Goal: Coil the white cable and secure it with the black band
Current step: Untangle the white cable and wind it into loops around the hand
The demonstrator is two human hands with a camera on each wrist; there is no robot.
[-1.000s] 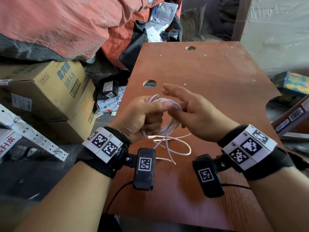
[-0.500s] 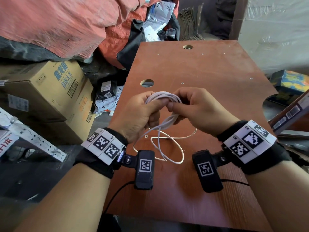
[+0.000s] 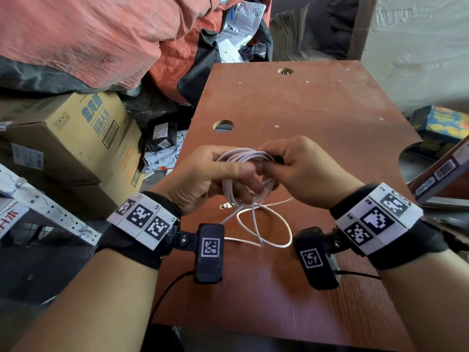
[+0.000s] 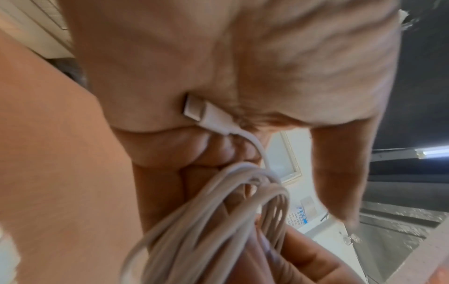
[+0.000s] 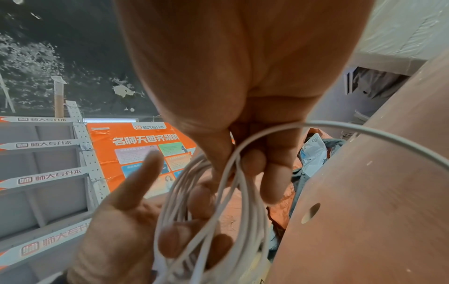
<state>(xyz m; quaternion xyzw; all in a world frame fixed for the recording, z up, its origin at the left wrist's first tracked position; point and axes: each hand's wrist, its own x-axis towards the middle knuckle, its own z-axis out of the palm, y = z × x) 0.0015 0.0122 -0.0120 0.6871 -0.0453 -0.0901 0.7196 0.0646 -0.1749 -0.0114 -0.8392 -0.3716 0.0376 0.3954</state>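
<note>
The white cable [image 3: 243, 156] is gathered into several loops, held above the brown board [image 3: 317, 110]. My left hand [image 3: 236, 174] grips the bundle, thumb on top. My right hand [image 3: 286, 168] pinches the loops from the right side. A loose tail [image 3: 266, 224] hangs down and curls on the board, with a plug [image 3: 224, 206] lying beside it. In the left wrist view another plug [image 4: 206, 111] lies against my palm above the coil [image 4: 218, 221]. The right wrist view shows my fingers [image 5: 252, 163] nipping the strands [image 5: 218, 207]. A dark bit sits at my right fingertips; I cannot tell if it is the band.
Cardboard boxes [image 3: 76, 138] and a red tarp [image 3: 101, 34] crowd the left side of the board. The board has a round hole [image 3: 223, 125] just beyond my hands and another [image 3: 284, 71] at the far end. A cut-out notch [image 3: 416, 153] and boxes [image 3: 444, 123] are at the right.
A second ago my right hand's fingers were spread beside the bundle; they have since closed on the loops next to my left hand. The coil is fuller and sits higher.
</note>
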